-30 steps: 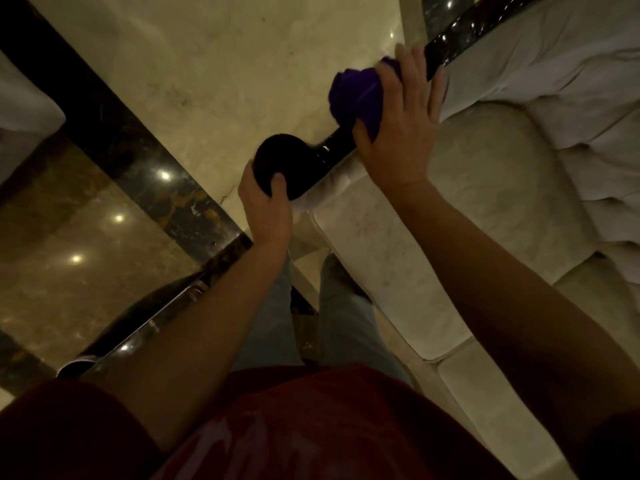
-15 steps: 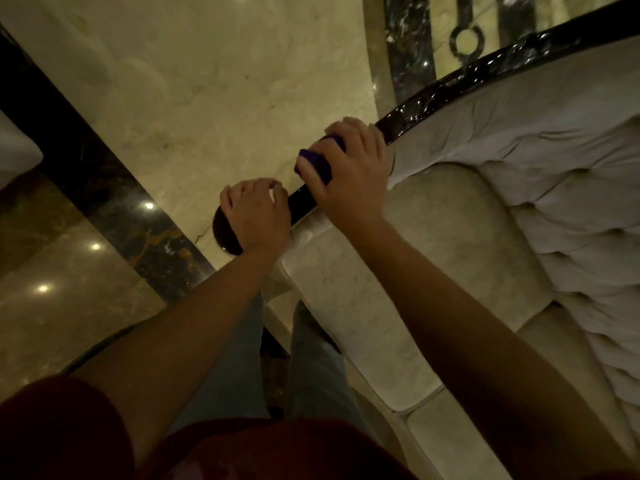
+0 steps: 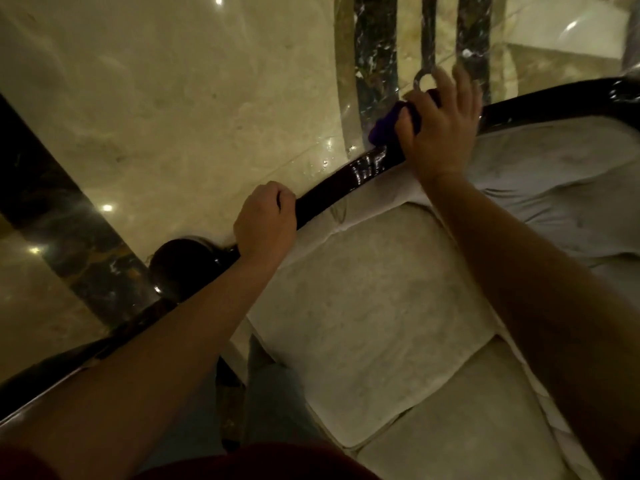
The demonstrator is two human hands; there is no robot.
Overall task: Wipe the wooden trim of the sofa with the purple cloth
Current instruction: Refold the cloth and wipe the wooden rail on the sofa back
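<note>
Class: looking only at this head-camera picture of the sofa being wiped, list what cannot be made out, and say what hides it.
- Purple cloth: mostly hidden under the right hand.
- Wooden trim: covered beneath the left hand and forearm; its far end is cut off by the right edge.
- Right fingertips: motion-blurred.

Polished cream marble floor point(image 3: 166, 98) with dark veined bands point(image 3: 375, 46) reflects small ceiling lights.

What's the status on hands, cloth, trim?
Right hand presses purple cloth on wooden trim. Left hand grips trim near the scroll end. Nothing in the way.
</note>
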